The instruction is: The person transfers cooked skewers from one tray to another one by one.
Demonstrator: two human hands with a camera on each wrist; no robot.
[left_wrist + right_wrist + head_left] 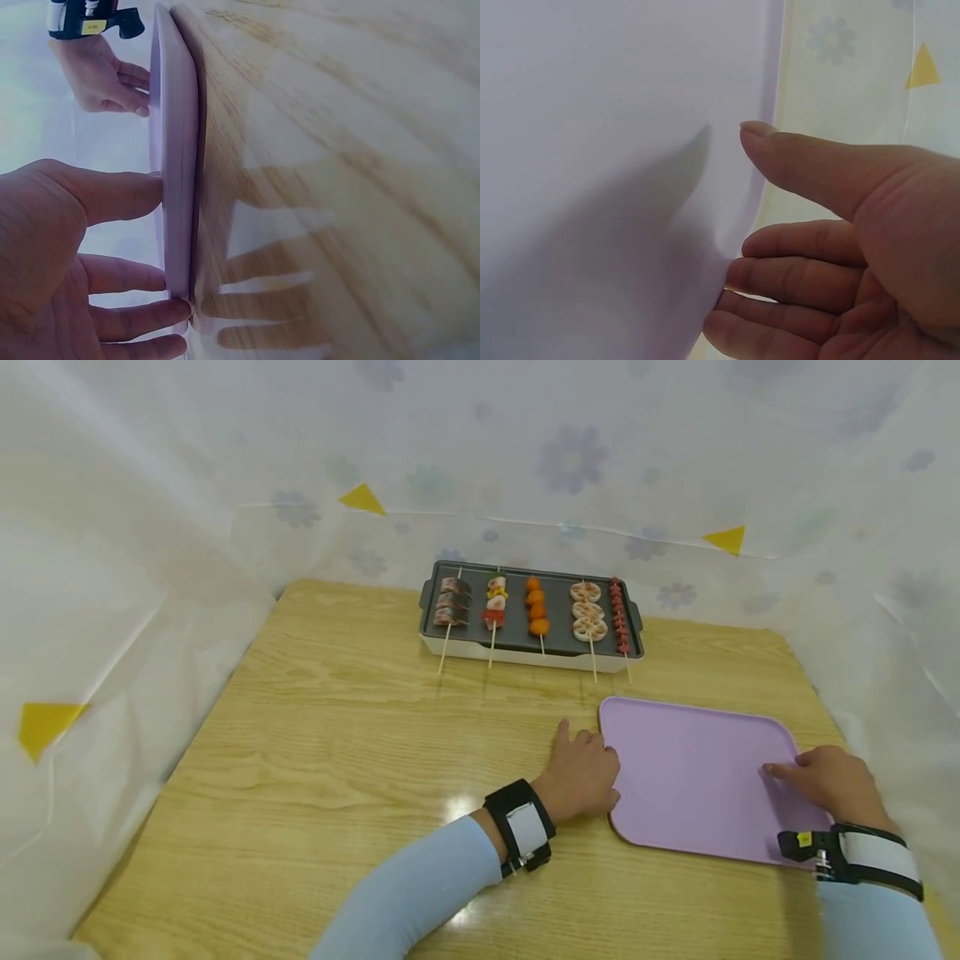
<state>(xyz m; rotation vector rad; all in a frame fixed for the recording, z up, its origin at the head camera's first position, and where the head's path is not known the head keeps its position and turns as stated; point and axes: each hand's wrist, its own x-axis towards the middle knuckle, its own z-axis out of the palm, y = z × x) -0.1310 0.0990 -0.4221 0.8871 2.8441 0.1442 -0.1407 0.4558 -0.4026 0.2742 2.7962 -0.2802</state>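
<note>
A lilac rectangular tray (690,777) lies flat on the wooden table at the right. My left hand (581,777) is at its left edge; in the left wrist view the thumb and fairly straight fingers (139,319) touch the tray's rim (178,150). At the opposite edge is my right hand (840,785). Its thumb (802,161) is over the tray's top side in the right wrist view, while the loosely bent fingers lie along the outer rim. Neither hand clasps the tray firmly.
Behind the tray stands a dark-topped tabletop grill (558,610) with a white base. It bears several food skewers: fish pieces (452,602), mixed pieces (496,602), orange balls (536,606), lotus slices (588,610) and small red pieces (618,614). Flower-patterned sheeting (480,452) surrounds the wooden table (337,710).
</note>
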